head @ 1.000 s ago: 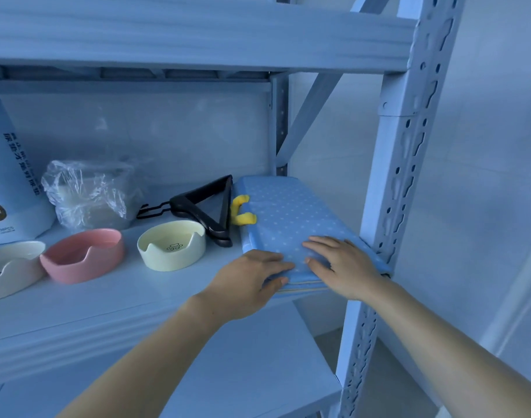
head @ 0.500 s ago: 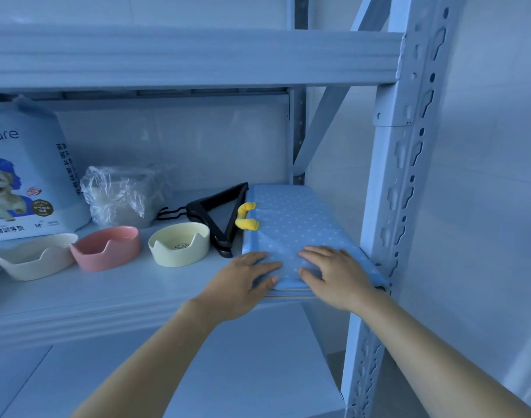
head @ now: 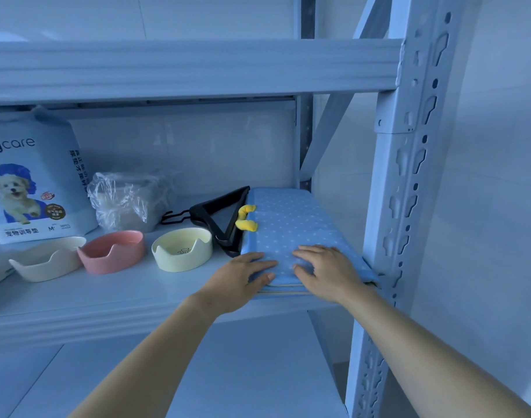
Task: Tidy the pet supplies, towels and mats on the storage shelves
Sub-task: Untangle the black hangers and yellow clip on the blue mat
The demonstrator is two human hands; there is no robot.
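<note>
While both palms lie flat on the folded blue dotted mat (head: 291,227) at the right end of the shelf (head: 107,300), the left hand (head: 238,282) and right hand (head: 327,271) press down with fingers spread. Black hangers (head: 220,217) sit just beside it, then cream (head: 182,248), pink (head: 112,251) and white (head: 48,262) bowls.

Bare shelf (head: 131,294) before 3 bowls (head: 182,249)

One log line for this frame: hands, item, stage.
left hand: flat on blue dotted mat | right hand: flat on mat | mat: folded, shelf right end, beside black hanger | stage: pressing mat down
</note>
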